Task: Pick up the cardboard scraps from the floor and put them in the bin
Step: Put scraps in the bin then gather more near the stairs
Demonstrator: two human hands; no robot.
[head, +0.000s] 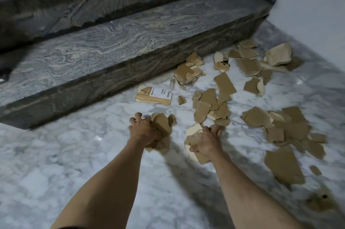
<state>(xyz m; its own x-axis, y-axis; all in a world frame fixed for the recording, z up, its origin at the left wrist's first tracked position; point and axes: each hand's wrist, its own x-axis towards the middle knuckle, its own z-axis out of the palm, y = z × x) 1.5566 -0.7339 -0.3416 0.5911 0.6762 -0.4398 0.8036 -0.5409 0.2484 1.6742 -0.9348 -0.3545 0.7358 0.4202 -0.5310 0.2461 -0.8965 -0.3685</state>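
Cardboard scraps (220, 105) are seen scattered over a white marble floor (74, 154), mostly to the right of centre, between the foot of a grey stone step (115, 45) and the white wall (317, 4) at right. Torn brown pieces are heaped in several loose clusters: one against the riser of the step, one in mid-floor, a wider one further right. A large flat piece (283, 165) is noted nearest the lower right, lying apart from the rest. A folded piece with a printed label (155, 95) is set flat just beside the step, left of the main scatter.

A bundle of scraps (162, 126) is gripped in the left hand (142, 129), fingers curled around it, the bundle raised a little above the floor with its shadow below. A second bunch (194, 133), pale on one face, is clutched in the right hand (207, 140), fingers closed tight over the pieces. Both forearms are extended forward from the lower edge of the view, the hands near each other but not touching.

A brownish stain (317, 202) is marked on the floor at lower right. A second, darker step is seen above the first. The bin is not in view.
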